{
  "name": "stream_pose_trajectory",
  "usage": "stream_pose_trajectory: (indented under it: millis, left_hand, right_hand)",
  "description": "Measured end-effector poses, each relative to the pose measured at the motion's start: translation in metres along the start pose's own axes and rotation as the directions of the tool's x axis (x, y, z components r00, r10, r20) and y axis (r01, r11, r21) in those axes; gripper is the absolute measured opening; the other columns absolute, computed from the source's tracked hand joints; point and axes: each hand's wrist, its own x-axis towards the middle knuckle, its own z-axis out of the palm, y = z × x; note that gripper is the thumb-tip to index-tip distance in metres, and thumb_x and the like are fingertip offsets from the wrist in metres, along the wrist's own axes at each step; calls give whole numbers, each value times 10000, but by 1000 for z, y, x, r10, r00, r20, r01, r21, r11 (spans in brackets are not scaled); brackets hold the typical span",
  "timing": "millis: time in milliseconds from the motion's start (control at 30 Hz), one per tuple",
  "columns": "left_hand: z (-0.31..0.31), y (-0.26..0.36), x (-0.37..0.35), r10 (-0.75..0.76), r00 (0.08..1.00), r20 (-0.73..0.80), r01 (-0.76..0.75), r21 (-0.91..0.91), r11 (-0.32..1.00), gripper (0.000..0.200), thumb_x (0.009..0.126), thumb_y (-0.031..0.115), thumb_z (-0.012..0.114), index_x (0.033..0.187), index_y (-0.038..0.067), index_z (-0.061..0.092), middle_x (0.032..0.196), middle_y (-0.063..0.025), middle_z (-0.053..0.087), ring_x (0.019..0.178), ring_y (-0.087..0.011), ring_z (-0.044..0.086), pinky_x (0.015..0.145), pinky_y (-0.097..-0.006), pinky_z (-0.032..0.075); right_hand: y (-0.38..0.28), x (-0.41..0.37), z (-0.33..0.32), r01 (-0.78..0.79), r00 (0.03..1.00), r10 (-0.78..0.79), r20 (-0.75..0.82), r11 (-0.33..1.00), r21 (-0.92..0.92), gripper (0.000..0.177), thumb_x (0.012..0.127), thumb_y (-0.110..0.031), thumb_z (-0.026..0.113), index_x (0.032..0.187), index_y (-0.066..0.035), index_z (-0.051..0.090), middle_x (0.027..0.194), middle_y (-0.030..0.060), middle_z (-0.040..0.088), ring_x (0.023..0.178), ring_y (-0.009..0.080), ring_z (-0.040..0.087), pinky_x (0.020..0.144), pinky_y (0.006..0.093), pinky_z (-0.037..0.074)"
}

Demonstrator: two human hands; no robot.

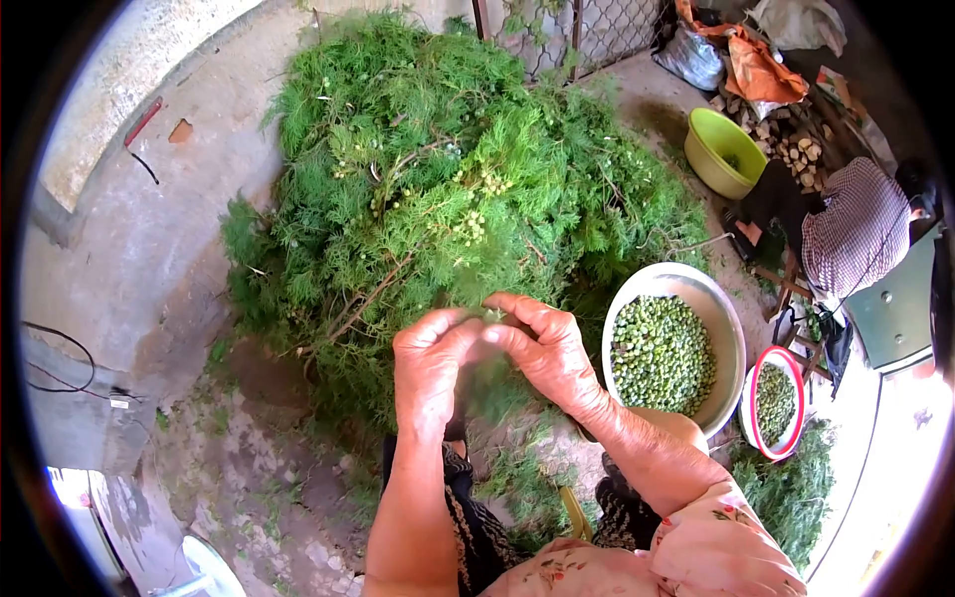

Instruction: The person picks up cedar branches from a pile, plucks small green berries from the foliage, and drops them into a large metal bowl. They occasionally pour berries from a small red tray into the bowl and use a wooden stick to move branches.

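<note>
Both my hands meet at the middle of the view, in front of a large heap of green conifer branches. My left hand pinches a small green sprig with thumb and forefinger. Against the same sprig, the thumb and forefinger of my right hand are closed from the other side. Blurred greenery hangs just below my fingers. To the right of my right hand stands a wide metal basin holding many small green cones.
A red-rimmed basin of cones stands further right. Behind it a person in a checked shirt bends near a yellow-green tub. Cut branches lie at the lower right. A wire fence stands behind the heap.
</note>
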Motion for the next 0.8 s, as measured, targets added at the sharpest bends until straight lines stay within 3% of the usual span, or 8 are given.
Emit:
stream_pose_trajectory:
  millis: [133, 200, 233, 400, 533, 667, 767, 800]
  left_hand:
    - [7, 0, -2, 40, 995, 88, -47, 85, 995, 91, 806, 48, 629, 836, -38, 617, 719, -57, 623, 559, -111, 573, 503, -242, 493]
    - [6, 0, -4, 68, 990, 122, -94, 224, 970, 82, 805, 54, 632, 824, -25, 618, 701, -40, 612, 539, -94, 551, 480, -225, 462]
    - [6, -1, -4, 77, 987, 141, -116, 293, 949, 78, 805, 57, 634, 818, -19, 619, 691, -31, 607, 530, -85, 539, 469, -216, 447]
    - [8, 0, -2, -71, 982, 177, 48, 132, 990, 98, 827, 82, 582, 763, 8, 582, 669, -14, 579, 525, -63, 501, 487, -203, 385]
    - [17, -1, 5, -122, 975, 183, 151, -149, 977, 59, 839, 48, 553, 826, -3, 580, 746, -62, 626, 548, -109, 538, 519, -228, 427]
    - [23, -8, 10, -130, 986, 107, 160, -359, 919, 69, 836, 62, 582, 866, 1, 597, 769, -54, 619, 557, -105, 536, 515, -225, 428]
    - [27, -10, 12, -98, 992, 76, 117, -327, 938, 74, 837, 66, 586, 876, 5, 599, 765, -47, 616, 557, -95, 532, 513, -220, 429]
    - [27, -13, 13, -66, 994, 86, 89, -295, 951, 73, 840, 63, 582, 882, 5, 600, 760, -41, 613, 560, -90, 531, 512, -220, 433]
  right_hand:
    - [-5, -1, -7, -97, 995, 96, 18, 992, 83, 281, 812, -182, 659, 1033, -17, 609, 715, -16, 559, 575, 46, 455, 524, 185, 399]
    - [3, 0, -5, -78, 997, 78, 6, 982, 173, 236, 814, -192, 655, 993, -40, 631, 666, -24, 547, 513, 31, 403, 450, 176, 341]
    - [7, -2, -7, -166, 986, 163, 31, 951, 260, 215, 815, -199, 654, 962, -43, 634, 659, -23, 542, 506, 35, 404, 442, 180, 332]
    - [5, 0, -14, -491, 855, 451, 256, 545, 679, 176, 830, -233, 632, 819, -59, 608, 628, -16, 503, 461, 64, 394, 405, 200, 279]
    - [1, 8, -20, -497, 825, 438, 357, 261, 828, 194, 902, -219, 514, 847, -33, 518, 646, 14, 447, 463, 103, 378, 416, 223, 276]
    - [4, 14, -28, -371, 856, 463, 230, 241, 897, 131, 868, -172, 556, 909, -47, 555, 734, 33, 526, 486, 120, 424, 416, 236, 311]
    - [7, 13, -37, -411, 864, 457, 210, 400, 819, 144, 840, -157, 602, 931, -52, 565, 758, 28, 562, 499, 111, 455, 425, 224, 328]
    - [4, 9, -37, -420, 881, 433, 188, 536, 733, 188, 807, -146, 650, 955, -61, 572, 741, 19, 586, 504, 95, 470, 431, 215, 344]
